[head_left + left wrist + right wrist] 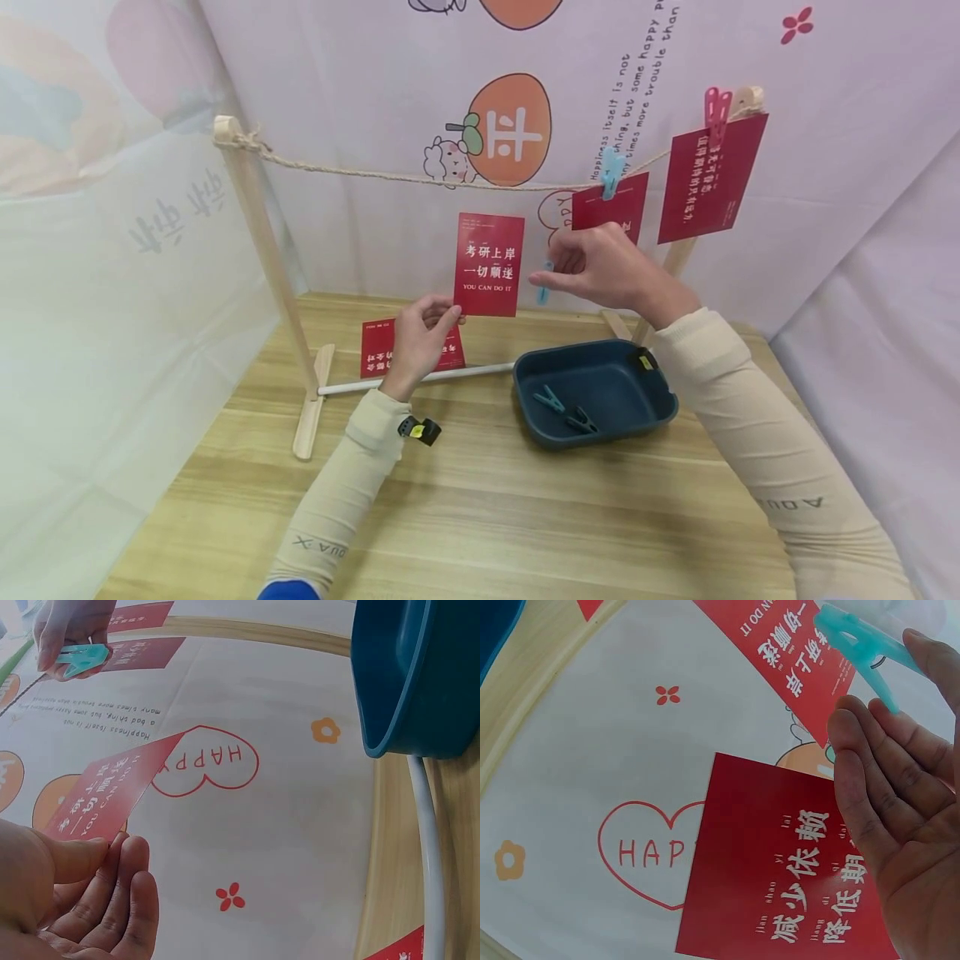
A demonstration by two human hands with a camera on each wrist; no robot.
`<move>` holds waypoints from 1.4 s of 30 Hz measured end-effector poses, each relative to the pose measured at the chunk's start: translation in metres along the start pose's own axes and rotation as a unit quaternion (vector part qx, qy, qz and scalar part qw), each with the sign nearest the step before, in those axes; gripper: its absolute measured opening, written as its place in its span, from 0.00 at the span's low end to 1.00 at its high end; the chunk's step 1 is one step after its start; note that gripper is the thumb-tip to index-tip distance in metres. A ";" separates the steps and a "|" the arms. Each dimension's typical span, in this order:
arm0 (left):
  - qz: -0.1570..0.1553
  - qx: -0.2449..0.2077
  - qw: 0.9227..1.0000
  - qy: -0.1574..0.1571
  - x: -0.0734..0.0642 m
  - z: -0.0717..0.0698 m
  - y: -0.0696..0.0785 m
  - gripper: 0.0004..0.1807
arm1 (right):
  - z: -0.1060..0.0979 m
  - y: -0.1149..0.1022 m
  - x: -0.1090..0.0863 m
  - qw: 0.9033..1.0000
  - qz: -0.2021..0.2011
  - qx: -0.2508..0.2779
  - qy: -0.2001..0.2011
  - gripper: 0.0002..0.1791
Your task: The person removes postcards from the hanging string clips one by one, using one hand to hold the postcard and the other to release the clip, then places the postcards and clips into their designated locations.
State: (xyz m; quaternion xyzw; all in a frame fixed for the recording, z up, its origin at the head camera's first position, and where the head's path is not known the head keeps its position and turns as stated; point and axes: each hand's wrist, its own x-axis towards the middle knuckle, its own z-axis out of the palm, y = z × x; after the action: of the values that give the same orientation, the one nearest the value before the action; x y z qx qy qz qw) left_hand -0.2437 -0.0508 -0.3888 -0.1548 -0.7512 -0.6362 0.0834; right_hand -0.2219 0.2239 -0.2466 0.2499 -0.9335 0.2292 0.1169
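Observation:
My left hand (420,337) pinches a red card (487,229) by its lower left corner, thumb in front. White lettering covers the card, which is upright just below the rope (420,177). To its right, my right hand (611,267) holds a light blue clothespin (543,290) between thumb and fingers. In the right wrist view, that clothespin (859,646) has its tip end toward the held card (776,652). Behind my right hand hangs another red card (588,213) under a blue clothespin (611,173). Farther right, a pink clothespin (717,112) clips a third card (697,192).
A dark blue basin (592,437) on the wooden table (480,517) contains a teal clothespin (550,399) and a darker one (582,421). Another red card (377,350) lies behind my left hand. Wooden posts (262,242) carry the rope; a white rod (480,372) runs low between them.

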 end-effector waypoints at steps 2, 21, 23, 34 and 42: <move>-0.003 -0.003 1.000 -0.001 0.000 0.000 -0.001 0.12 | 0.002 0.002 -0.001 1.000 -0.003 0.001 0.000 0.15; -0.029 0.012 1.000 0.000 0.000 0.005 -0.008 0.13 | 0.012 0.016 -0.013 0.999 0.034 0.009 -0.024 0.18; -0.031 0.021 0.999 0.000 0.000 0.006 -0.008 0.13 | 0.014 0.018 -0.015 0.999 0.042 0.011 -0.031 0.18; -0.025 0.030 0.999 -0.005 0.001 0.009 -0.015 0.12 | 0.026 0.031 -0.024 0.998 0.035 0.008 -0.050 0.21; -0.035 0.032 0.999 -0.007 0.002 0.008 -0.022 0.12 | 0.034 0.035 -0.027 0.997 0.037 0.004 -0.064 0.20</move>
State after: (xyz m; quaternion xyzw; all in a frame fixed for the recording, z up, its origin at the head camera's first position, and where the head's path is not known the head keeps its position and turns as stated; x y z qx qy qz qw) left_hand -0.2526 -0.0455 -0.4097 -0.1306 -0.7769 -0.6130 0.0607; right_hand -0.2208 0.2456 -0.2982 0.2301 -0.9467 0.2204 0.0475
